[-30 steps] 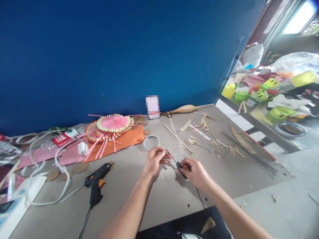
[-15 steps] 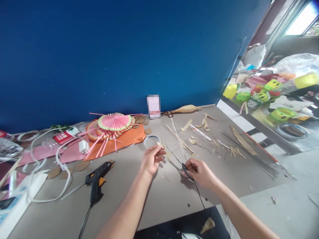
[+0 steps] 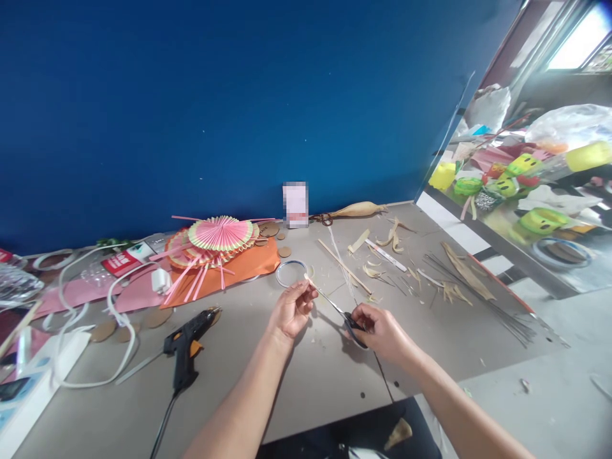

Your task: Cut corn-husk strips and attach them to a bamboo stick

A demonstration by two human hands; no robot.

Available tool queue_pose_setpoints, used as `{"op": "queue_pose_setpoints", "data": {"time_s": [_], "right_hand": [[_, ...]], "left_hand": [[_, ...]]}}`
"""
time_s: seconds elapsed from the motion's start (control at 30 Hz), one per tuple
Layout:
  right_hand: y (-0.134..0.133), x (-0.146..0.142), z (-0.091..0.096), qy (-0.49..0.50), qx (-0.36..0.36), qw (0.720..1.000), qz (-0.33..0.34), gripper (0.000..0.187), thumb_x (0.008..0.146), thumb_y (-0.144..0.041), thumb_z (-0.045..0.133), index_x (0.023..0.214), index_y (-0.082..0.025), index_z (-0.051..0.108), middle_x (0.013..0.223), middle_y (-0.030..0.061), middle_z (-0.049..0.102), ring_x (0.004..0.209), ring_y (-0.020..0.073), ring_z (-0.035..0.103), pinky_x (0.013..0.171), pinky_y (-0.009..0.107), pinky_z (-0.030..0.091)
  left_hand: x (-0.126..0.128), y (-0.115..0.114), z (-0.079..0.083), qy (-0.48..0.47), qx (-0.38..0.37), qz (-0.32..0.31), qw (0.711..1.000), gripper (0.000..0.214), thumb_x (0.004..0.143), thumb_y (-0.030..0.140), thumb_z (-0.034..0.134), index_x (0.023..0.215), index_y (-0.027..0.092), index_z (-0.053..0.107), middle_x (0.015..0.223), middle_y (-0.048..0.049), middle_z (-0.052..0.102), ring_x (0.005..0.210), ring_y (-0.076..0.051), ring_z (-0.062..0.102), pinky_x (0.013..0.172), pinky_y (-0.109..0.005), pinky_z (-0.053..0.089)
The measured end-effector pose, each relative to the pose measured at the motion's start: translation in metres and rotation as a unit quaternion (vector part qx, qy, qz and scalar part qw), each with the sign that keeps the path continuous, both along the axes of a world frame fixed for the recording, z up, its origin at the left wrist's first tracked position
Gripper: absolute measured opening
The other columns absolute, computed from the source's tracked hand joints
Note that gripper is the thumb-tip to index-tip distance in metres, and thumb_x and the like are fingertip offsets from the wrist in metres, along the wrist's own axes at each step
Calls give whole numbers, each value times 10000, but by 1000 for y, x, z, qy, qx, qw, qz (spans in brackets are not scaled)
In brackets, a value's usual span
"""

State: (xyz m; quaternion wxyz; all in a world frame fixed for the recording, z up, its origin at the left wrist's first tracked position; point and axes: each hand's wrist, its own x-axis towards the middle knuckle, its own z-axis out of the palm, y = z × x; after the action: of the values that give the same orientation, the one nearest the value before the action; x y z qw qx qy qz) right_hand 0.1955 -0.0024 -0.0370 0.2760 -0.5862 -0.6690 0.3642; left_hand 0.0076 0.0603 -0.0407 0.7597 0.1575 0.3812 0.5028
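Observation:
My left hand (image 3: 293, 307) pinches a small pale piece (image 3: 307, 278) between thumb and fingertips; it looks like a scrap of dried husk, too small to be sure. My right hand (image 3: 377, 328) is closed around the dark handles of a pair of scissors (image 3: 351, 323). Their blades point left and reach up to the pale piece at my left fingertips. Just behind my left hand a roll of clear tape or ring (image 3: 278, 274) lies flat on the table. Dried husk strips (image 3: 394, 239) and thin wires (image 3: 507, 317) are spread to the right.
A black glue gun (image 3: 184, 344) with its cable lies at left. Pink paper fans (image 3: 222, 234) rest on orange paper (image 3: 261, 261) by the blue wall (image 3: 239, 115). White cables and a power strip (image 3: 43, 389) occupy the left edge. A thin wooden stick (image 3: 344, 266) lies behind the scissors.
The scissors have moved left and slightly up, their tips now at the pale piece. Their blades look closer together. My left hand has hardly moved.

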Motion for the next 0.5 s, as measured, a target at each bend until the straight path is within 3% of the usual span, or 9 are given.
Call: {"op": "queue_pose_setpoints", "data": {"time_s": [0.5], "right_hand": [[-1, 0, -1, -24, -1, 1000, 15, 129, 683, -306, 544, 657, -203, 473, 562, -52, 433, 510, 89, 340, 474, 208, 266]], "left_hand": [[2, -1, 0, -14, 12, 1, 1000, 87, 627, 171, 653, 671, 113, 605, 562, 13, 587, 545, -67, 576, 386, -80, 431]]}}
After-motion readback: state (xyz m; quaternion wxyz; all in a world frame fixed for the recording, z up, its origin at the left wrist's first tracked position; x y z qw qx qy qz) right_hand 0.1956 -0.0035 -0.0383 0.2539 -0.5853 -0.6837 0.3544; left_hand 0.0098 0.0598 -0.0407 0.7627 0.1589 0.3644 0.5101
